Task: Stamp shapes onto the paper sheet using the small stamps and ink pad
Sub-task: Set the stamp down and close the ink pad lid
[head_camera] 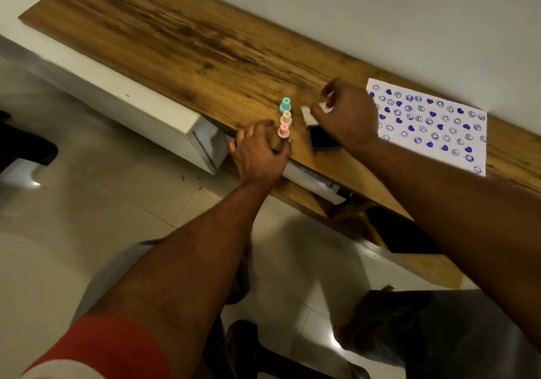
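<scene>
Seen from the person's head, looking down. Nearest, a red sleeve [96,346] covers the left upper arm, and both bare forearms reach forward over a pale tiled floor [87,203] to a long wooden desk [175,42].

The left hand [257,156] rests at the desk's near edge, its fingers bent and its fingertips at the base of a pink stamp [283,130]. Whether it pinches that stamp or only touches it cannot be told.

The pink stamp stands upright, first in a short row. Just behind it stands a cream stamp [286,118], and behind that a teal stamp [285,105].

Just right of the row lies the ink pad [320,138], open, its dark purple face up. Its white lid [306,114] stands raised at the far end. The right hand [348,118] hovers above the pad, its fingers curled around the lid.

Farther right, past the right hand, the paper [430,127] lies flat on the desk. Rows of purple hearts and smiley faces cover it. A plain white wall [380,13] runs along the desk's far edge.
</scene>
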A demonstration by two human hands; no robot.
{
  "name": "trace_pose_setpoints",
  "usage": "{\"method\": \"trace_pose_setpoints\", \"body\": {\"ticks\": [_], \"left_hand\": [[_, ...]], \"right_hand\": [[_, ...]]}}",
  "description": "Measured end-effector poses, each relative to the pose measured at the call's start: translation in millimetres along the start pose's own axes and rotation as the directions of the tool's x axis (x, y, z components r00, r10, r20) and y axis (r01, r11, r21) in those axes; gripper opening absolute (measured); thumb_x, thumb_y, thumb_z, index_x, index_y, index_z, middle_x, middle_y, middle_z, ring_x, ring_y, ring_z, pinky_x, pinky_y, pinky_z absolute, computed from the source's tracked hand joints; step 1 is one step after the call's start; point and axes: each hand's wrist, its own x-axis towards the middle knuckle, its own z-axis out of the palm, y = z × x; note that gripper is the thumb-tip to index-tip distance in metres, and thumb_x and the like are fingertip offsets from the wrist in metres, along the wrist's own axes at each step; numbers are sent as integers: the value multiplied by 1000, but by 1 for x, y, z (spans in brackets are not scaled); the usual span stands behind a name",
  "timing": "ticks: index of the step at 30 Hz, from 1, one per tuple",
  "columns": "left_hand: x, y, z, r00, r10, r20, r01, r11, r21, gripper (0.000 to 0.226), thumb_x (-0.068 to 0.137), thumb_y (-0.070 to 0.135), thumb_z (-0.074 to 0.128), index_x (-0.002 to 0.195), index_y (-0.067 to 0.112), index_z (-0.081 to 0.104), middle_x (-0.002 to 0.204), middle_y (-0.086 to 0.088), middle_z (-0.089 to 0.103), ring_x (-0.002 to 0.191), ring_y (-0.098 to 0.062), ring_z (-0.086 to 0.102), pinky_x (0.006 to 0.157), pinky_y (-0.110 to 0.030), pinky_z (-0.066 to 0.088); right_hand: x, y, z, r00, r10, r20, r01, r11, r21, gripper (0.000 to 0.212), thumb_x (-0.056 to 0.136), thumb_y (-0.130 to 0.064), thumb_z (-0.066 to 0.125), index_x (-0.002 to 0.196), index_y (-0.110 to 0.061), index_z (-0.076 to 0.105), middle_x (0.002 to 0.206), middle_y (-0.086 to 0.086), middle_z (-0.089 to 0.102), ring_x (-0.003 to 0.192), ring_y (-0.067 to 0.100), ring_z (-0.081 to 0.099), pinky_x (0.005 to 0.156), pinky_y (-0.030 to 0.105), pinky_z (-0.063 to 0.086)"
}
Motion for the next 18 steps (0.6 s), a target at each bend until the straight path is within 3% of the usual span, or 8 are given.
{"method": "trace_pose_setpoints", "body": {"ticks": [2, 5, 9, 13, 18], "left_hand": [[-8, 2, 2, 998, -33, -57, 31, 999, -37, 83, 83, 72, 67, 147, 23, 52, 139, -5, 61, 133, -27, 51, 113, -49, 35], [-22, 7, 6, 991, -87, -100, 81, 995, -67, 116, 72, 84, 69, 160, 17, 35, 160, -11, 42, 149, -33, 37, 121, -53, 29], [-28, 18, 16, 992, -97, -76, 93, 994, -59, 151, 60, 95, 72, 169, 10, 13, 177, -14, 8, 163, -37, 6, 127, -55, 14], [-24, 37, 24, 989, -144, -38, 140, 986, -89, 162, 53, 97, 71, 170, 13, -4, 177, -17, -12, 164, -39, -11, 128, -58, 8], [-21, 50, 33, 970, -243, 8, 242, 964, -109, 167, 50, 94, 76, 169, 16, -11, 175, -16, -22, 162, -36, -18, 127, -57, 4]], "right_hand": [[20, 11, -1, 996, 76, 41, -74, 995, -59, 72, 79, -72, 65, 129, -20, 60, 117, 4, 70, 109, 25, 66, 83, 37, 54], [38, 4, 9, 964, 198, 176, -167, 970, -177, 93, 72, -80, 68, 135, -14, 52, 127, 11, 64, 117, 31, 62, 86, 41, 53], [47, -6, 25, 936, 220, 275, -152, 956, -251, 86, 66, -74, 76, 124, -14, 58, 117, 11, 66, 105, 30, 65, 74, 36, 50], [52, -11, 31, 922, 245, 301, -148, 938, -312, 82, 67, -72, 75, 121, -12, 62, 125, 15, 58, 104, 31, 63, 72, 34, 49], [54, -10, 24, 916, 261, 306, -170, 941, -293, 79, 72, -71, 69, 126, -14, 61, 130, 18, 55, 114, 34, 58, 85, 36, 48]]}}
